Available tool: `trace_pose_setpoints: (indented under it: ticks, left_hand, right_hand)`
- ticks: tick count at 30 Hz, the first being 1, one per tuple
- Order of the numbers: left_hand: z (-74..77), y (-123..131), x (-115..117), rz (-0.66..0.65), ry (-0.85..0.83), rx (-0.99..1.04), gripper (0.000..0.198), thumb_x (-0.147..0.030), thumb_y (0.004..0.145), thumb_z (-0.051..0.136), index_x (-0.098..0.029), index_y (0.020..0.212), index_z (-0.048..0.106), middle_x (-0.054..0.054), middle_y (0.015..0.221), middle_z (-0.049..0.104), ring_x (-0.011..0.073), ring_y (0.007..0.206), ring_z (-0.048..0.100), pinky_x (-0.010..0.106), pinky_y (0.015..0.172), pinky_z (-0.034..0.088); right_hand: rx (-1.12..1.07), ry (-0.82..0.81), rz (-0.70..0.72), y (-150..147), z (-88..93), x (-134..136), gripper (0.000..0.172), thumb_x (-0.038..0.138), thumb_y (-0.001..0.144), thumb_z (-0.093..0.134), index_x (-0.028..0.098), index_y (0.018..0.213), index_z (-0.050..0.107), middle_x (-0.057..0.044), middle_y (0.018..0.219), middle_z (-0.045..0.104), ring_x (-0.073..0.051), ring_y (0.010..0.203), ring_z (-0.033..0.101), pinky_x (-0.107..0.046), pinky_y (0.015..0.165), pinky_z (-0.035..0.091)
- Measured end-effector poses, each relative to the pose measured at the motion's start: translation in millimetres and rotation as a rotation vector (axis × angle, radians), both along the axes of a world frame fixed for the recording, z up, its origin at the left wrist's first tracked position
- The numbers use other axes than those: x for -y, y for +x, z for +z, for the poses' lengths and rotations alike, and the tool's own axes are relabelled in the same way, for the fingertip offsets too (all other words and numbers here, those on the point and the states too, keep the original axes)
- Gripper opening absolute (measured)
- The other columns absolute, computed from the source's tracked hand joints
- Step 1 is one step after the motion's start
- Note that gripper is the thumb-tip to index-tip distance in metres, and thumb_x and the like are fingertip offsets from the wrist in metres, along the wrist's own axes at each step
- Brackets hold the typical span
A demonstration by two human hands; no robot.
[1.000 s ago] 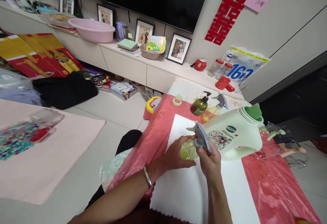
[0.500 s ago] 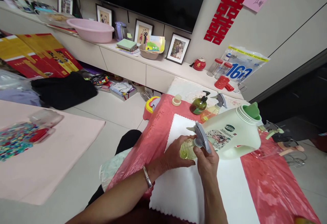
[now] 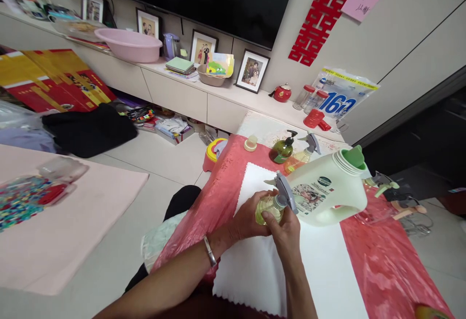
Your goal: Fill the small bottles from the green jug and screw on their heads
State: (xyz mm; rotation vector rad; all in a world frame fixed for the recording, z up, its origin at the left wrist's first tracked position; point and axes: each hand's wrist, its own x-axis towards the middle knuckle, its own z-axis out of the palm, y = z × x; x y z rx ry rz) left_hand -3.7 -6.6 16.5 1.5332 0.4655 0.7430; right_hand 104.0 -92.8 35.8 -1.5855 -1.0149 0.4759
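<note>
A small clear spray bottle with yellowish liquid and a grey trigger head is held above a white scallop-edged sheet. My left hand wraps round the bottle's body from the left. From the right, my right hand grips it too, its thumb lying across the body below the grey collar. Just beyond my right hand stands a large pale green jug, its neck uncapped and a green piece sitting in the mouth.
Behind the sheet are a round cream cap, a green pump bottle and another spray bottle with orange liquid. Red plastic covers the table. To the left is a pink board with colourful beads.
My right hand has shifted left and down from beside the trigger head, and its thumb now lies on the bottle's body. My left hand keeps its hold. The view has moved slightly.
</note>
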Motion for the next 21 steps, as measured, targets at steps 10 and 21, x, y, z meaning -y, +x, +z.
trace_pose_setpoints:
  ticks: [10,21]
  left_hand:
    - [-17.1,3,0,0.009,0.095,0.066,0.095,-0.028,0.064,0.089,-0.022,0.141,0.035,0.015,0.134,0.064,0.0286,0.121,0.065,0.047,0.109,0.05]
    - [-15.8,1,-1,0.0,0.157,-0.029,0.094,-0.031,0.052,0.089,-0.02,0.135,0.047,0.014,0.133,0.06,0.0355,0.123,0.061,0.053,0.108,0.049]
  right_hand:
    - [0.129,-0.095,-0.091,-10,-7.1,5,0.07,0.051,0.077,0.081,0.019,0.134,0.06,-0.009,0.122,0.062,-0.026,0.106,0.063,-0.038,0.093,0.053]
    - [0.142,-0.076,-0.075,10,2.4,17,0.062,0.051,0.077,0.078,0.017,0.126,0.062,-0.012,0.12,0.063,-0.03,0.109,0.062,-0.044,0.096,0.052]
